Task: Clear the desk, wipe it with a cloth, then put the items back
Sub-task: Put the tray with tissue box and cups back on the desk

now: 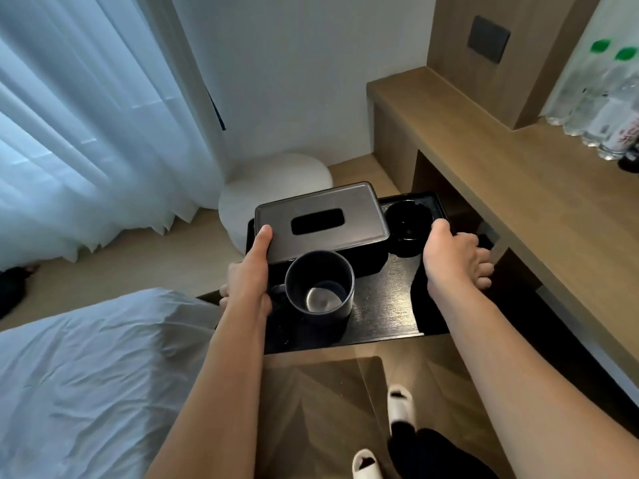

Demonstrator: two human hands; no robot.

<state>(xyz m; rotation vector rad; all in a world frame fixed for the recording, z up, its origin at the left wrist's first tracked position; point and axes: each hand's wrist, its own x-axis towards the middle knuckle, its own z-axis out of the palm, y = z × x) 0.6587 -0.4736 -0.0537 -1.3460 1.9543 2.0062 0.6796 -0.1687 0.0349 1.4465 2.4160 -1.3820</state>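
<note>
The black tray (387,305) is the landmark here: it is held in the air between the bed and the desk, carried by both hands. It looks like either the clearing step or the putting back, and this view cannot settle which.

The bed (86,375), with its rumpled white sheet, lies left of the tray and below it in view. The left hand (247,274) grasps the tray's left edge, thumb stretched up along the lid of the tissue box (321,221), fingers curled under the rim. That thumb usefully pins the box, and it should stay there. The box sits at the far left of the tray. Just nearer than the box stands the dark mug (320,288), upright and apparently empty. To the right of the box, in the far right corner, sits a small black round dish (408,223).

The right hand (453,257) grasps the tray's right edge, thumb on top, fingers wrapped beneath.

To carry well, the tray should stay level and move slowly, since the mug is tall and loose and would probably slide or tip first.

The wooden desk (501,174) runs right of the tray and its edge is close, so the tray's right corner could knock it. Water bottles (594,108) stand on the desk farther right. On the floor beyond the tray sits a white round cushion (273,188).
</note>
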